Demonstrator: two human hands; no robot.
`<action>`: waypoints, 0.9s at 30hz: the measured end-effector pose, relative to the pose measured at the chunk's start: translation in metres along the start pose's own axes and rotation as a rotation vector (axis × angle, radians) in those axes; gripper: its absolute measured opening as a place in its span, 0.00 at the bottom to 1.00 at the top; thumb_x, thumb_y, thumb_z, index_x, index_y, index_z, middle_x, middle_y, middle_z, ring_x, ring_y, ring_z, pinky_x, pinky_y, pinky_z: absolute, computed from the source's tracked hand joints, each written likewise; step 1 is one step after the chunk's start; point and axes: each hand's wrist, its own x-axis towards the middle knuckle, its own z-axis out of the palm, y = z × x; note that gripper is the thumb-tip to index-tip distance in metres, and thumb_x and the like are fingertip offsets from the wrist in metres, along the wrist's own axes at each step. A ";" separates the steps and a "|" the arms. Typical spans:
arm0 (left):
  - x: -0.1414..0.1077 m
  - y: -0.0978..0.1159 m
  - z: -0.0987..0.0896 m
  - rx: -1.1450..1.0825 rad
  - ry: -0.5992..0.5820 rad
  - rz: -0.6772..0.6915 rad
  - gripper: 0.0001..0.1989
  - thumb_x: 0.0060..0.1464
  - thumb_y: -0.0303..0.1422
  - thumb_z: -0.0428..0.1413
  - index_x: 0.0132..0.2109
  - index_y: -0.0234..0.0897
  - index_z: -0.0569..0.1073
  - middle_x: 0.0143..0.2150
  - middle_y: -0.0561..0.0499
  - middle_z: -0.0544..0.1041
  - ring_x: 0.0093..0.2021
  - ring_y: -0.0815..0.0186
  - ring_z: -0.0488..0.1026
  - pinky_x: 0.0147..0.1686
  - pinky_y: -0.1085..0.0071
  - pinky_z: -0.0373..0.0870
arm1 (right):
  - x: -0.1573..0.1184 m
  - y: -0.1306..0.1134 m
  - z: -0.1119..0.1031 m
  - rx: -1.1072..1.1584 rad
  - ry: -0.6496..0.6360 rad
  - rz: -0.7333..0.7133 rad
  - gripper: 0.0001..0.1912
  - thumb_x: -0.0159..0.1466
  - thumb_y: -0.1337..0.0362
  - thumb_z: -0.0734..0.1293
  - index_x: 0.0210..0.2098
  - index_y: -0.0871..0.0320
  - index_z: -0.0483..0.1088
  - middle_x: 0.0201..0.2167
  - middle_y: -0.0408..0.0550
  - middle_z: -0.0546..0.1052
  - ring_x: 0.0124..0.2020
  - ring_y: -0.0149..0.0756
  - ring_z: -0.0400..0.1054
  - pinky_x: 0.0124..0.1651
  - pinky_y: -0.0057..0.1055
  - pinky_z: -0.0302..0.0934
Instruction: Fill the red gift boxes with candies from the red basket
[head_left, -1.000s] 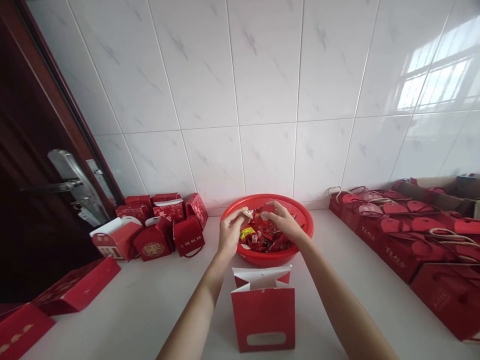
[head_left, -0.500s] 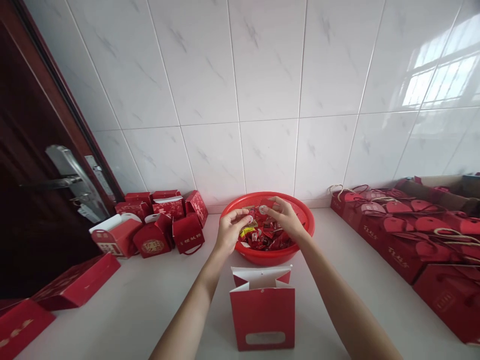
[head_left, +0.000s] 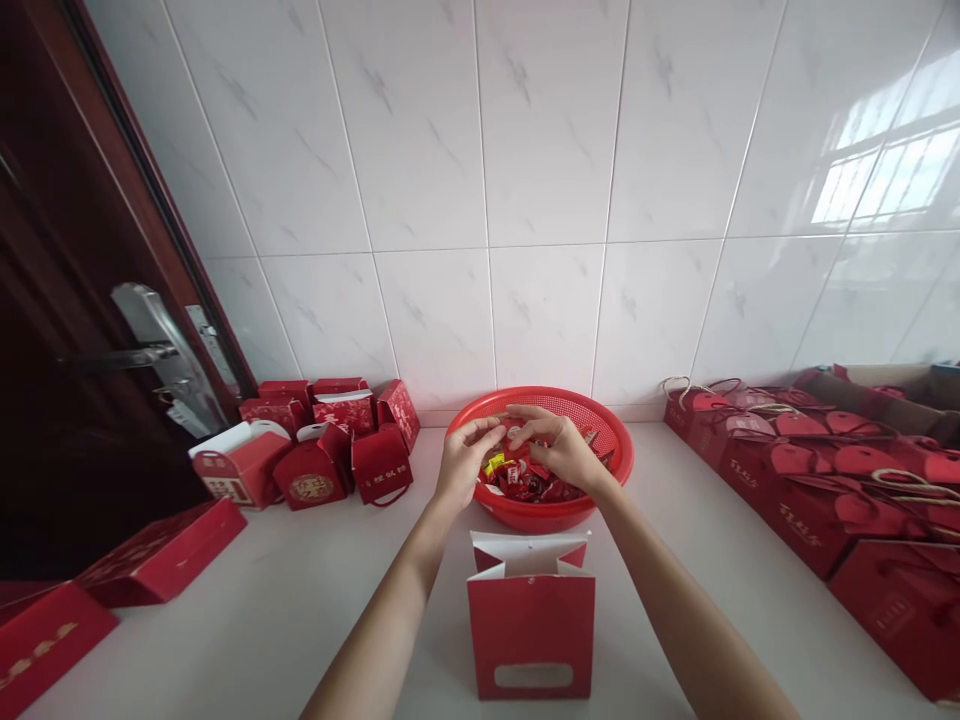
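My left hand (head_left: 463, 465) and my right hand (head_left: 564, 452) meet over a red plastic basket (head_left: 534, 517), fingertips close together. A small round wrapped candy (head_left: 514, 432) shows between them, at the right hand's fingertips. The left thumb and fingers are pinched; what they grip is mostly hidden now, though a similar round candy showed there a moment ago. Red wrapped candies (head_left: 529, 485) and a yellow one (head_left: 493, 464) lie in the basket under my hands. In front of the basket, between my forearms, an open-topped red paper gift box (head_left: 531, 625) stands upright, white inside.
Small red gift boxes (head_left: 311, 472) cluster at the left, with longer red boxes (head_left: 161, 555) nearer the dark door (head_left: 45, 330). Rows of red handled boxes (head_left: 795, 470) fill the right side. A tiled wall (head_left: 547, 200) rises behind the white tabletop (head_left: 262, 640).
My hands have drawn closer together over the basket, the right one moving left and slightly down. The round candies are now more covered by fingers. The view has shifted slightly.
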 end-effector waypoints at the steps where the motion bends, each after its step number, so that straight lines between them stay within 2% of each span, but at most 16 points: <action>1: 0.000 -0.001 0.000 0.002 -0.017 -0.001 0.21 0.29 0.38 0.71 0.34 0.34 0.78 0.33 0.48 0.81 0.37 0.61 0.78 0.39 0.67 0.73 | 0.000 0.000 0.000 -0.001 -0.005 0.009 0.14 0.50 0.74 0.62 0.28 0.55 0.78 0.56 0.50 0.73 0.60 0.46 0.65 0.53 0.39 0.66; 4: 0.002 -0.002 -0.002 -0.011 -0.045 -0.013 0.22 0.29 0.37 0.72 0.35 0.35 0.77 0.32 0.50 0.79 0.35 0.63 0.77 0.39 0.67 0.73 | 0.000 0.002 -0.001 -0.044 -0.007 0.032 0.13 0.49 0.73 0.60 0.26 0.56 0.75 0.56 0.52 0.73 0.63 0.47 0.63 0.53 0.39 0.66; 9: 0.003 -0.003 -0.002 -0.038 -0.004 -0.020 0.20 0.32 0.36 0.70 0.35 0.36 0.76 0.31 0.52 0.78 0.34 0.65 0.76 0.39 0.69 0.73 | 0.000 0.003 0.001 -0.167 0.023 0.014 0.14 0.50 0.75 0.59 0.27 0.56 0.74 0.57 0.52 0.72 0.65 0.46 0.59 0.59 0.41 0.60; 15: 0.001 -0.001 -0.001 0.035 -0.114 0.017 0.18 0.36 0.37 0.69 0.36 0.35 0.78 0.36 0.49 0.80 0.40 0.62 0.77 0.42 0.69 0.72 | -0.001 0.003 0.003 -0.169 0.028 -0.005 0.14 0.51 0.74 0.59 0.30 0.56 0.74 0.60 0.52 0.69 0.65 0.46 0.59 0.59 0.41 0.60; 17: 0.000 -0.001 0.000 0.003 -0.073 0.031 0.18 0.36 0.37 0.69 0.36 0.36 0.77 0.37 0.50 0.80 0.41 0.63 0.77 0.43 0.70 0.72 | 0.000 0.007 0.002 -0.167 0.109 0.001 0.12 0.51 0.74 0.59 0.30 0.57 0.71 0.56 0.54 0.72 0.61 0.46 0.63 0.55 0.41 0.62; 19: 0.000 -0.002 0.000 -0.033 -0.013 0.032 0.19 0.36 0.38 0.69 0.37 0.35 0.77 0.37 0.50 0.80 0.41 0.64 0.77 0.42 0.70 0.72 | 0.002 0.013 -0.001 -0.271 0.157 0.066 0.11 0.52 0.73 0.58 0.31 0.57 0.69 0.48 0.54 0.76 0.55 0.45 0.68 0.50 0.39 0.65; 21: -0.001 -0.001 0.001 -0.044 0.026 0.029 0.20 0.36 0.39 0.69 0.37 0.35 0.76 0.37 0.50 0.80 0.40 0.63 0.77 0.41 0.69 0.72 | 0.006 0.019 -0.005 -0.434 0.087 0.160 0.10 0.53 0.73 0.59 0.32 0.57 0.69 0.40 0.51 0.78 0.47 0.44 0.72 0.46 0.37 0.65; 23: -0.001 -0.001 0.002 -0.038 0.040 0.020 0.21 0.35 0.40 0.70 0.36 0.35 0.76 0.37 0.49 0.80 0.40 0.63 0.77 0.39 0.70 0.73 | 0.010 0.024 -0.008 -0.542 -0.073 0.223 0.09 0.51 0.73 0.63 0.31 0.56 0.70 0.35 0.48 0.78 0.39 0.42 0.73 0.42 0.35 0.65; 27: 0.000 0.000 0.002 -0.029 0.036 -0.010 0.22 0.35 0.41 0.70 0.37 0.35 0.75 0.38 0.48 0.81 0.41 0.60 0.78 0.35 0.70 0.73 | 0.018 0.037 -0.007 -0.612 -0.313 0.284 0.15 0.36 0.74 0.74 0.23 0.55 0.71 0.21 0.41 0.74 0.24 0.38 0.69 0.31 0.33 0.63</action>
